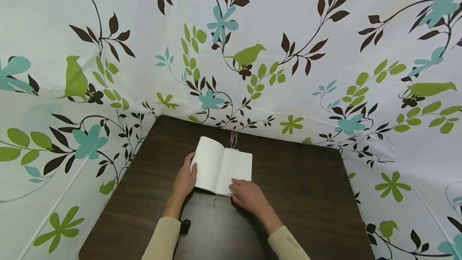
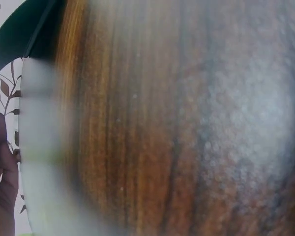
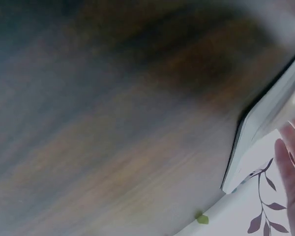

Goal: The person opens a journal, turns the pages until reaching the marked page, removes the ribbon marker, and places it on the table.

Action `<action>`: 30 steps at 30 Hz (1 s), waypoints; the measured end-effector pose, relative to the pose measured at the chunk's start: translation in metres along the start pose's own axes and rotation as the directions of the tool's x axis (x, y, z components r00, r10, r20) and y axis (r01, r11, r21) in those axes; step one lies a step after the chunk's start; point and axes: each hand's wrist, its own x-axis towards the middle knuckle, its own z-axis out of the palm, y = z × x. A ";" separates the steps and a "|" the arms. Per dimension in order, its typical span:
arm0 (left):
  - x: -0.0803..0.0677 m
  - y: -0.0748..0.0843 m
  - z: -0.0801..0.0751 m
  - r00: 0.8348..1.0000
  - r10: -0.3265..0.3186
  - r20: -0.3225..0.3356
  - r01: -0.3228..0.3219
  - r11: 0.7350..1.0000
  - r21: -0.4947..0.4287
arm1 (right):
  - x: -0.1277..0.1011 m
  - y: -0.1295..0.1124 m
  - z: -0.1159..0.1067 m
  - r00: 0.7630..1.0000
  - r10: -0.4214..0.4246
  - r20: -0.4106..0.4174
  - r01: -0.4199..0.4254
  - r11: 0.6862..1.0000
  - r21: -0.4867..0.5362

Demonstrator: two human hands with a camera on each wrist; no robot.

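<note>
An open notebook [image 1: 234,163] with blank white pages lies on the dark wood table, its left side raised and curved. My left hand [image 1: 185,175] holds the left edge, thumb over the page side and fingers at the outer edge. My right hand [image 1: 249,196] rests its fingers on the lower part of the right page, near the bottom edge. A thin ribbon bookmark [image 1: 215,201] hangs out below the spine. In the right wrist view, the notebook's corner [image 3: 236,172] shows beside the straight fingers of that hand.
Thin reddish and grey strands [image 1: 234,139] lie just beyond the notebook's top edge. A small black object [image 1: 185,226] sits at the left sleeve's cuff. The brown table [image 1: 299,187] meets a leaf-and-bird patterned fabric [image 1: 306,103] at the back and sides.
</note>
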 end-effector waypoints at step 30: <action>-0.002 0.024 -0.002 0.989 -0.079 0.126 0.109 0.961 -0.253 | 0.038 -0.076 0.012 0.959 0.232 -0.164 -0.182 0.945 0.271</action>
